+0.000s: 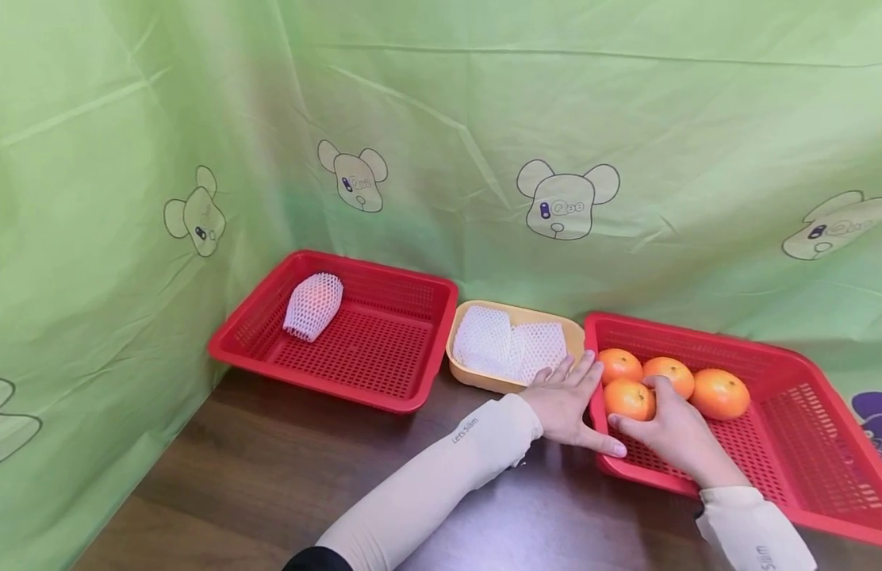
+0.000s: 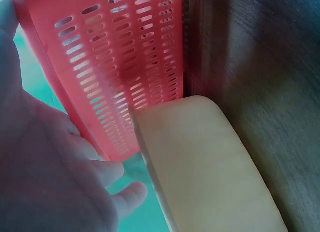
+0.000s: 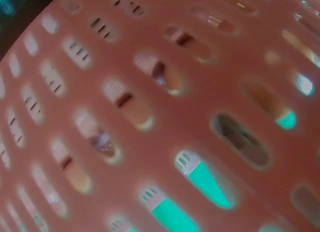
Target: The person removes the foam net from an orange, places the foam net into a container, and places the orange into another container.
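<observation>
In the head view my left hand [image 1: 564, 404] lies flat with fingers spread at the left rim of the right red basket [image 1: 776, 353], thumb over its edge. My right hand [image 1: 673, 432] reaches into that basket, thumb and fingers around the front-left orange [image 1: 629, 399]. Several oranges sit together at this end, among them a rear-left orange [image 1: 619, 365], a middle orange [image 1: 667, 377] and a right orange [image 1: 721, 394]. In the left wrist view the palm [image 2: 50, 167] is beside the basket's slotted wall [image 2: 120, 57]. Slotted red plastic [image 3: 165, 112] fills the right wrist view, hiding the right hand.
A yellow tray [image 1: 484, 382] with white foam net sleeves [image 1: 484, 341] stands between the baskets. The left red basket [image 1: 362, 349] holds a netted fruit [image 1: 315, 305]. Green printed curtain [image 1: 441, 119] hangs behind the brown wooden table [image 1: 270, 476].
</observation>
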The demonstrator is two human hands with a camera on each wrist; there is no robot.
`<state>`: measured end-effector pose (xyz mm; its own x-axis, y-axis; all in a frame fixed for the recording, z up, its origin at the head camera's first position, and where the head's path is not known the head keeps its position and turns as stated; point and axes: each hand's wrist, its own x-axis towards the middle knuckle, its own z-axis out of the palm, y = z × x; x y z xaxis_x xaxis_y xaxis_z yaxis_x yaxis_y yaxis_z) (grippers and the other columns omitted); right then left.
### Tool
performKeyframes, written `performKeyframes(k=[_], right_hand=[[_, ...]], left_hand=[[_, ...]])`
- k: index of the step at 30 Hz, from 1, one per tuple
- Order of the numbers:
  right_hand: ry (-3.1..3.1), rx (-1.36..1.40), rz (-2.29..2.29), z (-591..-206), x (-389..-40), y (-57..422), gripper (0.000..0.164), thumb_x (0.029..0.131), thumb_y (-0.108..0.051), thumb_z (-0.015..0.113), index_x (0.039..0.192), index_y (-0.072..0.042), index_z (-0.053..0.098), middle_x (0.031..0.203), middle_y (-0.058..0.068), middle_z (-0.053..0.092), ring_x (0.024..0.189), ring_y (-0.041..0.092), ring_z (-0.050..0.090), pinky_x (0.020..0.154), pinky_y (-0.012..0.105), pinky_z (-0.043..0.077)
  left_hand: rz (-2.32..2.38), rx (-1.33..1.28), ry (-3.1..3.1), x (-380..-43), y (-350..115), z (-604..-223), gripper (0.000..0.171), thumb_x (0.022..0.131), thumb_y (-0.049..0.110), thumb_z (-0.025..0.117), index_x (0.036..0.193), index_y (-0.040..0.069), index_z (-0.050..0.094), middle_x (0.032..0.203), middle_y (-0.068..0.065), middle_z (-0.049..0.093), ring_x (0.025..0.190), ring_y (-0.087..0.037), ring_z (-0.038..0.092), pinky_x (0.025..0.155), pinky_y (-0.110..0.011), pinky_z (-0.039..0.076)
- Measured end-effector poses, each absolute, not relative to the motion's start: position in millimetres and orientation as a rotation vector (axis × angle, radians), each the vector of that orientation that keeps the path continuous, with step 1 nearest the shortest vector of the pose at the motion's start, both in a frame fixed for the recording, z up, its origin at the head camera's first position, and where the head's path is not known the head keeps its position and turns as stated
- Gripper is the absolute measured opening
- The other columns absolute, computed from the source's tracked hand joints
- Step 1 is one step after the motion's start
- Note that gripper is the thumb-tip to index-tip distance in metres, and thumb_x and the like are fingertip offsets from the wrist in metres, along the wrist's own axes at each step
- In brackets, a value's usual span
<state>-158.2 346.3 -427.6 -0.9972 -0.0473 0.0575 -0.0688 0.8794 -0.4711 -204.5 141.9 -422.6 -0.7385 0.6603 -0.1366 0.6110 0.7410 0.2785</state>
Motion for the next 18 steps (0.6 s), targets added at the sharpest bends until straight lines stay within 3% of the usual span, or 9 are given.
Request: performKeyframes(k=[4,9,13,18], right_hand=[[-3.020,0.116,0.790,-430,-159,345,0.083,0.085,-0.042,0.081,0.131,0.013,0.039,0.110,0.032,0.062,0.099,0.046,0.063,0.085,0.061,0.048],[-3.054,0.165,0.828,-436,-161,343,0.080,0.085,-0.032,0.083,0.129,0.016,0.036,0.114,0.035,0.059,0.106,0.050,0.060,0.090,0.063,0.046],[-3.081,0.155,0.810,-439,-163,343,0.070,0.084,-0.030,0.083,0.123,0.011,0.041,0.112,0.033,0.059,0.103,0.048,0.060,0.089,0.063,0.046],[-3.090,0.189,0.756,-439,-160,345,0.082,0.087,-0.034,0.080,0.142,0.010,0.037,0.126,0.038,0.054,0.113,0.054,0.055,0.093,0.067,0.042]], left_hand=[[0.324,0.994,2.713,-205,141,-422,0.120,0.076,0.088,0.053,0.163,0.028,-0.002,0.166,0.013,-0.014,0.153,-0.015,0.000,0.120,-0.034,0.011],[0.350,0.988,2.700,-205,139,-424,0.120,0.076,0.088,0.055,0.163,0.028,-0.002,0.166,0.013,-0.013,0.153,-0.015,0.000,0.120,-0.034,0.011],[0.357,0.980,2.693,-205,139,-425,0.119,0.076,0.087,0.055,0.163,0.028,-0.001,0.166,0.014,-0.012,0.153,-0.014,0.001,0.120,-0.034,0.011],[0.360,0.985,2.695,-205,140,-423,0.118,0.076,0.087,0.055,0.163,0.028,0.000,0.166,0.014,-0.012,0.153,-0.015,0.003,0.120,-0.035,0.012]])
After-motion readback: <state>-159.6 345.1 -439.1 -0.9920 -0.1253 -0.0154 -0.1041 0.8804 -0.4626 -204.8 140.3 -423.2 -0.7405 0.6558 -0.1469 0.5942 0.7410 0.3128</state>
